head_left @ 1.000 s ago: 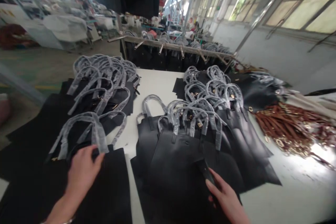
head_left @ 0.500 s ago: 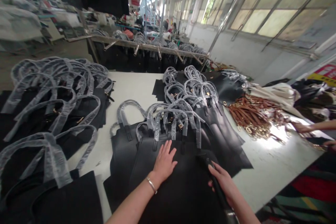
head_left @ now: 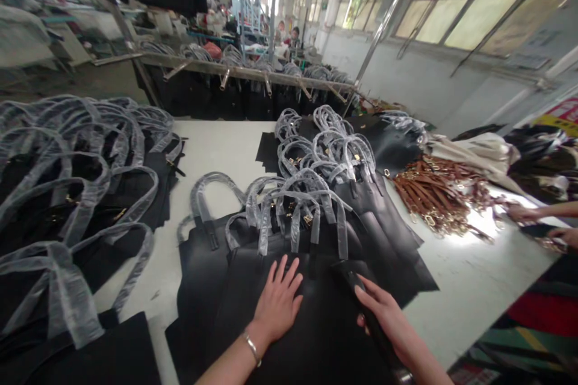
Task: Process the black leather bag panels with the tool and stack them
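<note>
My left hand [head_left: 279, 299] lies flat with spread fingers on a black bag [head_left: 316, 337], just below its plastic-wrapped handles [head_left: 295, 225]. A silver bangle circles that wrist. To the right, my right hand [head_left: 382, 307] is wrapped round a black handheld tool [head_left: 372, 319], whose wide front end rests on or just over the same bag near its upper right part. I cannot make out exactly what the tool is. More black bags with wrapped handles [head_left: 345, 150] lie overlapped behind and to the right.
Another pile of black bags [head_left: 130, 240] covers the left of the white table [head_left: 208, 144]. Brown straps with gold clasps [head_left: 433, 192] are heaped at the right, beside another person's hands [head_left: 526, 213]. A metal rack [head_left: 244, 72] stands beyond the far edge.
My left hand has slid slightly down the bag, toward me. My right hand and the tool have barely moved. The whole view has shifted a little.
</note>
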`<action>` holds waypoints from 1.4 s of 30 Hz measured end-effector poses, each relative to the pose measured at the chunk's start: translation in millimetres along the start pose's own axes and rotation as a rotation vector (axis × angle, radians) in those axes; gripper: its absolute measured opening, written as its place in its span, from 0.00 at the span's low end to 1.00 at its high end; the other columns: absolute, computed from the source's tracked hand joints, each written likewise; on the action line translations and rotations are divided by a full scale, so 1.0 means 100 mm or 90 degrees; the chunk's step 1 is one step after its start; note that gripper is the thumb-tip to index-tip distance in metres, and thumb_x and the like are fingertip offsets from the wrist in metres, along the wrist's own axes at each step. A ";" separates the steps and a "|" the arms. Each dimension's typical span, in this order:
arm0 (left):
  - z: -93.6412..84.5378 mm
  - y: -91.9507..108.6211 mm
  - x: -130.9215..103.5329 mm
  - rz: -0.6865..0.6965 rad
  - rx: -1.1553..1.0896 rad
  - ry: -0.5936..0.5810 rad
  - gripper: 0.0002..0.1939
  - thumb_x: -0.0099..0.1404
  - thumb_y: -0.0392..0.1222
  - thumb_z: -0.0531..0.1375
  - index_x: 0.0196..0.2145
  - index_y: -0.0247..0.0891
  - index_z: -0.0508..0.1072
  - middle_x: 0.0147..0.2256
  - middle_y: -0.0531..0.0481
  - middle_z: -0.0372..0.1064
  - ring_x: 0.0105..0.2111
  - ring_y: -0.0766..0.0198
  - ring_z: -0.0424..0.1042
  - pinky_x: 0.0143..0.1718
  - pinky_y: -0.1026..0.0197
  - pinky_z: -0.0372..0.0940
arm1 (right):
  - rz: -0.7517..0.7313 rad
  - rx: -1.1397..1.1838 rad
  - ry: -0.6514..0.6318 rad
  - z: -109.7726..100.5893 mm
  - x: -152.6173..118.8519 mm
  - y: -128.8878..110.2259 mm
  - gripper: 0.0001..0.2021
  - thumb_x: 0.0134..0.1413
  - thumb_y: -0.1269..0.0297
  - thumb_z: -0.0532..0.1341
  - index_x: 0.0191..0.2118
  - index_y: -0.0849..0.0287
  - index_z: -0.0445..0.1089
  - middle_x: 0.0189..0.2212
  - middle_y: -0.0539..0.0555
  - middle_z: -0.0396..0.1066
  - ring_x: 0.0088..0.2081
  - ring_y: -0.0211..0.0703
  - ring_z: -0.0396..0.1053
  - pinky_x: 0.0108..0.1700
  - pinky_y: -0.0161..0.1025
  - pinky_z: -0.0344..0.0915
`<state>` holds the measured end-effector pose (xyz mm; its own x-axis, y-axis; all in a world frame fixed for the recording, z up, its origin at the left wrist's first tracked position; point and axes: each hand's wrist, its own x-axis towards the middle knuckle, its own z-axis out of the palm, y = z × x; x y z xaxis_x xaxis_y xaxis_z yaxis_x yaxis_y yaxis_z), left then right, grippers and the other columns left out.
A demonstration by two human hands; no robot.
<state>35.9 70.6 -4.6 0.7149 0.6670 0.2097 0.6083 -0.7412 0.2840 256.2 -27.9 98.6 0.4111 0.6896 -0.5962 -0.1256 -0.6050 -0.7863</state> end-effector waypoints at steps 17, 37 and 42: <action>0.04 0.23 -0.41 -0.034 0.012 -0.023 0.20 0.67 0.47 0.53 0.55 0.42 0.67 0.67 0.49 0.41 0.66 0.45 0.38 0.62 0.38 0.47 | 0.077 0.040 -0.062 0.07 0.22 0.08 0.28 0.56 0.54 0.60 0.59 0.60 0.58 0.15 0.46 0.67 0.15 0.36 0.65 0.15 0.28 0.60; 0.04 0.24 -0.48 0.000 -0.032 0.042 0.17 0.68 0.43 0.52 0.52 0.37 0.68 0.54 0.46 0.67 0.55 0.56 0.62 0.60 0.47 0.53 | 0.041 -0.109 -0.068 0.32 -0.03 0.15 0.30 0.54 0.54 0.59 0.61 0.58 0.59 0.25 0.48 0.70 0.17 0.33 0.66 0.16 0.30 0.61; 0.01 0.23 -0.48 0.002 -0.056 0.034 0.17 0.68 0.41 0.52 0.52 0.36 0.68 0.53 0.45 0.67 0.55 0.54 0.63 0.59 0.46 0.53 | 0.008 -0.162 -0.102 0.43 0.10 0.09 0.28 0.55 0.54 0.59 0.61 0.56 0.60 0.25 0.48 0.71 0.19 0.35 0.68 0.17 0.30 0.63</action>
<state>16.4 21.4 -9.0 0.6957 0.6698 0.2595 0.5720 -0.7351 0.3641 220.1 -9.5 78.7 0.2610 0.7232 -0.6394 0.1090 -0.6802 -0.7249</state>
